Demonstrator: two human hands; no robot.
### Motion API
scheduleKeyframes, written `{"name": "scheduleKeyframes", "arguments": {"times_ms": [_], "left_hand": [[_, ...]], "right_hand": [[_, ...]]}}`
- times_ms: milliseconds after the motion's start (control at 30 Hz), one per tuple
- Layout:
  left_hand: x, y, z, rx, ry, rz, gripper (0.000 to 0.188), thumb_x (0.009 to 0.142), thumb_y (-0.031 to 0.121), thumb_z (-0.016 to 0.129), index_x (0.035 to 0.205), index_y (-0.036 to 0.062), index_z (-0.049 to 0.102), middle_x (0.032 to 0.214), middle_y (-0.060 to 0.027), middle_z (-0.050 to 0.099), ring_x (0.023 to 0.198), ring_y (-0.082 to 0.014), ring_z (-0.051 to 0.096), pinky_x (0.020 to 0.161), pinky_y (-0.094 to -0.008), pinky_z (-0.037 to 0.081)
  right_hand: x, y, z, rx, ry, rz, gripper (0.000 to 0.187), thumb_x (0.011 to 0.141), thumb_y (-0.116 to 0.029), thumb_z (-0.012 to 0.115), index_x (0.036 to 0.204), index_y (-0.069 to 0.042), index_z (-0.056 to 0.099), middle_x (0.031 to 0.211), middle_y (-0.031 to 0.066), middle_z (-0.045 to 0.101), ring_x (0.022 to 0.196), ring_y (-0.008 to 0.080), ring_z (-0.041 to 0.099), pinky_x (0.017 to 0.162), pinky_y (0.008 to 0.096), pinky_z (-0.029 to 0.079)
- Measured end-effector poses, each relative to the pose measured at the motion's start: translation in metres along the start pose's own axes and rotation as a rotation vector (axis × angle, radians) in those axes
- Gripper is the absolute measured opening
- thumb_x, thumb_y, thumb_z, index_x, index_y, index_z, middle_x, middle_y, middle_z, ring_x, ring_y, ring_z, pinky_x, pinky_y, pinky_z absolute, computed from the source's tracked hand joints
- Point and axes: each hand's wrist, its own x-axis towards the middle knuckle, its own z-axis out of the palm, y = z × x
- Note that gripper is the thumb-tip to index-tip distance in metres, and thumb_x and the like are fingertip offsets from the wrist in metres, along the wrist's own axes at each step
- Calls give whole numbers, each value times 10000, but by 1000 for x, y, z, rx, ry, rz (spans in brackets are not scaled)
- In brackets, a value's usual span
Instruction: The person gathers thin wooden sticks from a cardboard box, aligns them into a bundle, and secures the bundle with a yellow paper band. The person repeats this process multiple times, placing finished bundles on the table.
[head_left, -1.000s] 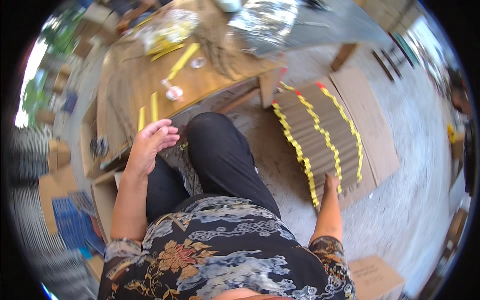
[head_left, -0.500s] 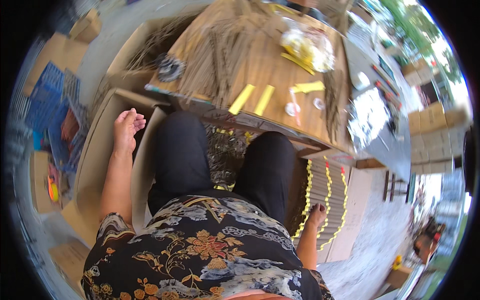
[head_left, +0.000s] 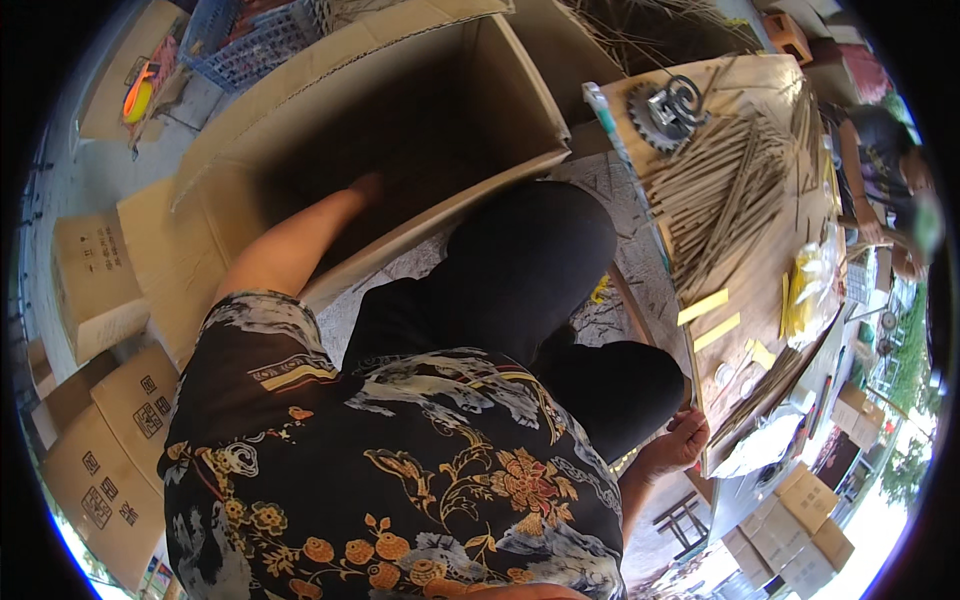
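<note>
Floor (head_left: 160, 170): grey, with thin brown scraps near the legs; blue crate (head_left: 265, 62) and printed cartons (head_left: 130, 470) off to the left.
Surface (head_left: 757, 285): wooden; carries a loose spread of thin brown sticks (head_left: 725, 185), a toothed metal wheel (head_left: 655, 115) and yellow strips (head_left: 704, 306).
Cardboard box (head_left: 522, 92): large, open-topped, just beside the person's left leg; interior mostly deep shadow, contents cannot be told.
Left hand (head_left: 368, 186): inside the box, forearm over its near side; shadowed, so cannot tell whether fingers are spread, closed or touching anything.
Right hand (head_left: 687, 438): near the right knee and the edge of the surface; fingers bent toward the thumb, no held thing made out, degree of closure unclear.
Box handling (judged): light for its bulk if lightly filled; walls fairly stiff, flaps bendy; dry, low slip; rim likely to crease under a hard pinch.
Hold (judged): opposite walls near the corners, or palms beneath the base; flaps alone may fold or tear.
</note>
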Motion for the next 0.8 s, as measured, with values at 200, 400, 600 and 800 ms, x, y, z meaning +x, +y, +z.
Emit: {"name": "scheduleKeyframes", "arguments": {"times_ms": [200,400,600,800], "left_hand": [[6,-12,23,-2,103,106,220,758,184,527,842,8,630,890,-212,607,834,-357,590,733,-436,478],[7,13,21,147,96,256,245,730,158,525,908,9,606,901,-214,596,855,-343,577,777,-430,464],[15,18,62,93,205,270,344,724,244,551,943,-21,574,958,-233,570,891,-364,554,815,-444,446],[-10,50,37,-117,33,41,564,729,381,584,1088,-44,495,1097,-267,499,985,-384,508,854,-441,421]], "right_hand": [[5,-45,47,-61,-187,-240,216,900,-207,481,837,-18,565,690,14,531,589,80,458,561,200,398],[15,-53,62,-60,-168,-26,211,895,-210,495,853,-19,575,676,18,541,600,73,469,563,206,409],[15,-54,67,-218,-202,-115,203,889,-205,507,848,-20,581,669,17,543,595,67,460,568,198,400],[18,-60,70,-181,-259,-107,207,879,-203,526,836,-11,590,672,26,557,597,73,470,575,200,405]]}}
